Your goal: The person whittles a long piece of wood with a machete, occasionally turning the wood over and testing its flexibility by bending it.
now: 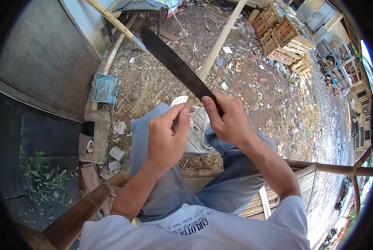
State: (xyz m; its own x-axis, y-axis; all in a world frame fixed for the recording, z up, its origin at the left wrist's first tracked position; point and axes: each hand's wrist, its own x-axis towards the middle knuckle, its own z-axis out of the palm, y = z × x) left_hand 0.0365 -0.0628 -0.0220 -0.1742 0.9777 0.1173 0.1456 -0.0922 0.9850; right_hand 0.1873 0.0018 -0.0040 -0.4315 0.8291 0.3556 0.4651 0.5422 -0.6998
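Note:
A long pale bamboo pole (216, 49) runs from my lap area up past the top of the view. Near its lower end my left hand (168, 132) is closed round it, thumb along the top. In my right hand (228, 118) is a machete (174, 66) with a wide dark blade that points to the upper left. The blade crosses over the pole just above my left hand. My right thumb presses on the blade's lower part, and the machete's handle is hidden by my hand.
Slatted wooden crates (284, 39) are stacked at the upper right. A blue plastic basket (104, 88) lies left, near a dark wall panel. Beneath my hands is a pale stool-like surface (199, 141). Litter and dry straw cover the ground (253, 79). Bamboo rails (80, 212) flank my seat.

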